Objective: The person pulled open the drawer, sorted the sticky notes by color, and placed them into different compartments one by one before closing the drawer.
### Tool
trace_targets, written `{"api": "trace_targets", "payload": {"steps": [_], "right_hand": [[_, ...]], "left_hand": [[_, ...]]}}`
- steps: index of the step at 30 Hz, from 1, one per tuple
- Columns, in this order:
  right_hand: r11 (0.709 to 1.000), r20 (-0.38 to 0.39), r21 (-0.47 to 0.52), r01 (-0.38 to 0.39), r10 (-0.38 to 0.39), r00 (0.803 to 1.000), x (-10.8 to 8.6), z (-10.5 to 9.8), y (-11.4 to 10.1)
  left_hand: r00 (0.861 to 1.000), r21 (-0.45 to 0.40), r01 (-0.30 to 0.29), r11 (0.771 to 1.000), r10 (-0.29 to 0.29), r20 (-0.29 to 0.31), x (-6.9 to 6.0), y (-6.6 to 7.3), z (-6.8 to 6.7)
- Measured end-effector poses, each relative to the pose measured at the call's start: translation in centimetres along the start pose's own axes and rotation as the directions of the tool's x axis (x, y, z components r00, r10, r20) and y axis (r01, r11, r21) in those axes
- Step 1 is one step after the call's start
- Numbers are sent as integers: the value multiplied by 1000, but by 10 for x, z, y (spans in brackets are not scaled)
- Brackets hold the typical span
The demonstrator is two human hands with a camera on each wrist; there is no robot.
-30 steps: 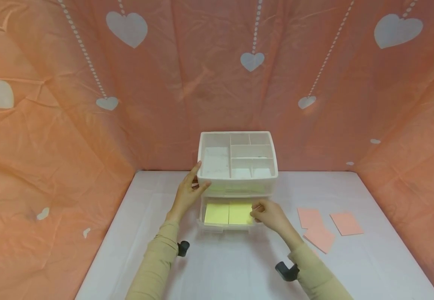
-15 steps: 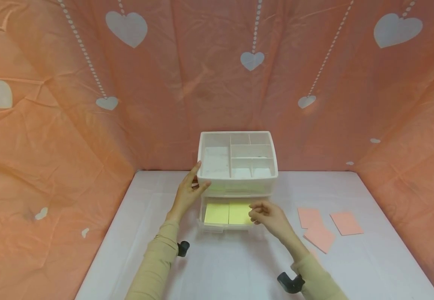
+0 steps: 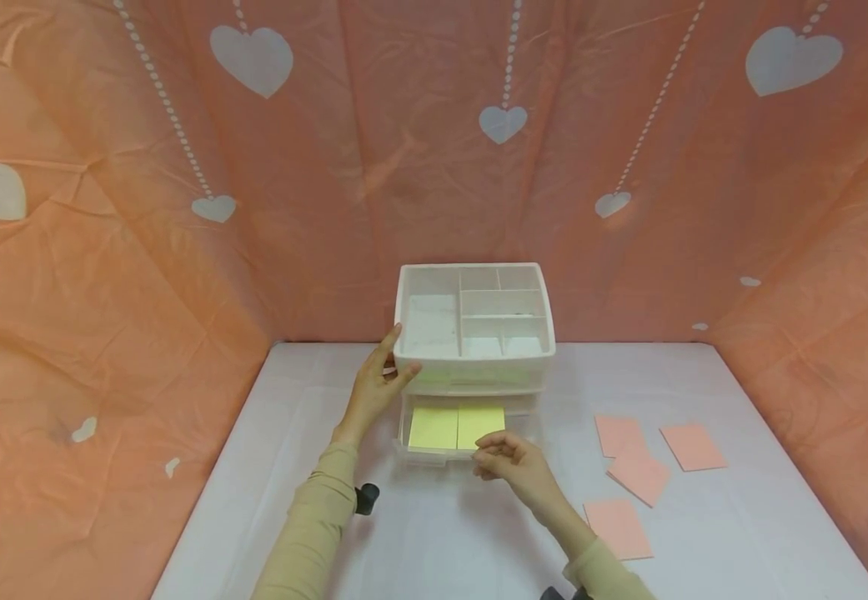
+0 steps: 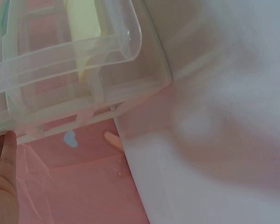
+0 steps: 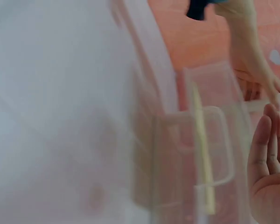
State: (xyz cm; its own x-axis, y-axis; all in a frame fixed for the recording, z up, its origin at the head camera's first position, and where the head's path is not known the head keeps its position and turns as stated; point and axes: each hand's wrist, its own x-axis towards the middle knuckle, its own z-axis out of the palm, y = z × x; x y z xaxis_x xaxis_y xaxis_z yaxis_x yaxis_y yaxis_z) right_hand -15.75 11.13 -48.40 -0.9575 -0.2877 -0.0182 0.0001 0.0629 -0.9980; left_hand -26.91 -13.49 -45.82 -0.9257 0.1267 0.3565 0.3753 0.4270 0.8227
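A white plastic drawer organizer (image 3: 476, 372) with a divided top tray stands at the back middle of the table. Its lower clear drawer (image 3: 422, 456) is pulled out, and two yellow sticky-note pads (image 3: 434, 427) lie side by side in it. My left hand (image 3: 370, 392) holds the organizer's left front corner, thumb on the front face and fingers along the side. Just before the drawer's front edge hovers my right hand (image 3: 516, 468), fingers loosely bent and nothing visible in them. The right wrist view shows its fingers (image 5: 260, 144) fairly straight, beside the drawer.
Several pink sticky-note pads lie on the right of the white table (image 3: 741, 533): one pad (image 3: 692, 447) apart, others overlapping (image 3: 639, 477), and one (image 3: 619, 529) near my right forearm. An orange cloth with hearts (image 3: 434, 183) surrounds the table. A greenish layer shows behind the upper drawer front (image 3: 471, 377).
My right hand has drawn back from the drawer's right side towards its front edge, its fingers loosening. The two yellow pads stay in the drawer. The left hand has not moved.
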Motion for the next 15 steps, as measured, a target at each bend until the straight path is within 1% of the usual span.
{"api": "trace_targets", "payload": {"steps": [5,8,13,15], "right_hand": [[999,39,-8,-38,38,998,-4,9,16],[997,40,7,-71,71,997,-4,14,25],[988,-24,68,-142,144,989,-3,24,37],[984,-55,82,-157,162,985,-2,27,40]], "left_hand": [[1000,4,4,1000,-4,1,0,-1,0],[1000,7,8,1000,-8,0,1,-1,0],[1000,-3,13,1000,-13,0,1,-1,0],[1000,-6,19,1000,-19,2,0,0,1]]}}
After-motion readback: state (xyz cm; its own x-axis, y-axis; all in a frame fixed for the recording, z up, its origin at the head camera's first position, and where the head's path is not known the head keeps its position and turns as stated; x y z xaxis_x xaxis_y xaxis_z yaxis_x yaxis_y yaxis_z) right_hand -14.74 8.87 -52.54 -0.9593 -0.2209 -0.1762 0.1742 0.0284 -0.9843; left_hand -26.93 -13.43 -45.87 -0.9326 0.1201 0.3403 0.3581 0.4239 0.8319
